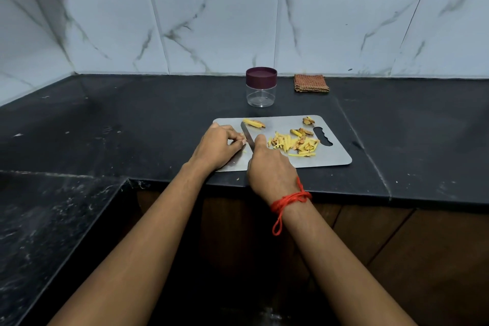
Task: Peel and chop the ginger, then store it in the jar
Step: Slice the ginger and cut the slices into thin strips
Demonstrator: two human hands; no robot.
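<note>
A steel chopping board (333, 156) lies on the black counter. My right hand (270, 167) grips a knife (247, 136) whose blade points away across the board's left part. My left hand (218, 147) sits just left of the blade, its curled fingertips pinching a small ginger piece that is mostly hidden. Another peeled ginger piece (253, 123) lies at the board's far edge. A heap of yellow ginger strips (293, 143) lies to the right of the knife, with brown peelings (308, 121) beyond it. The clear jar (261, 94) with its maroon lid on stands behind the board.
A folded orange checked cloth (311, 83) lies by the tiled wall, right of the jar. The black counter (132, 127) stretches to both sides and turns toward me at the left. Wooden cabinet fronts (397, 246) are below its front edge.
</note>
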